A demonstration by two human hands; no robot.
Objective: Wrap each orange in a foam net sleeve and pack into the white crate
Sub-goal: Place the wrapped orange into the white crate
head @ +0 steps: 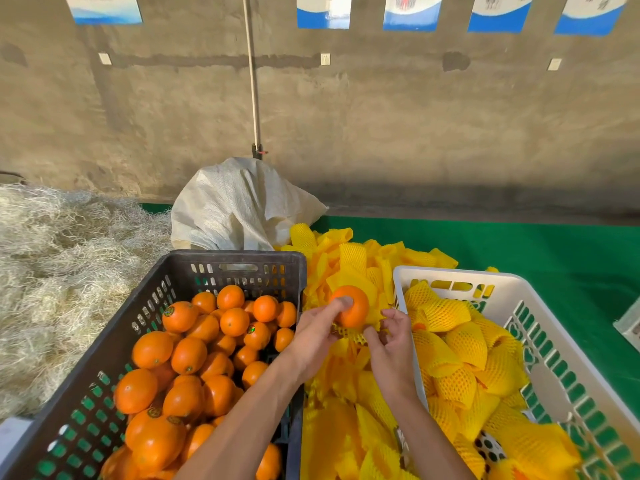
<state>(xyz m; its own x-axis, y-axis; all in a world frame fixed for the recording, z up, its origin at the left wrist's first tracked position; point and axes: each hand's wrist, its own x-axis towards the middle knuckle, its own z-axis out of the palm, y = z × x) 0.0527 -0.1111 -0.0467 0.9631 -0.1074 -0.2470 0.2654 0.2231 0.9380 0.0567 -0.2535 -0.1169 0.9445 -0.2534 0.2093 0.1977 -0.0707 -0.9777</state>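
My left hand grips an orange over the pile of yellow foam net sleeves, thumb on top of the fruit. My right hand pinches the yellow net sleeve that sits under and around the orange's lower half. The black crate at the left holds several bare oranges. The white crate at the right holds several oranges in yellow sleeves.
A white woven sack stands behind the black crate. Pale straw lies heaped at the left. Green cloth covers the surface beyond the white crate. A concrete wall with a pole rises behind.
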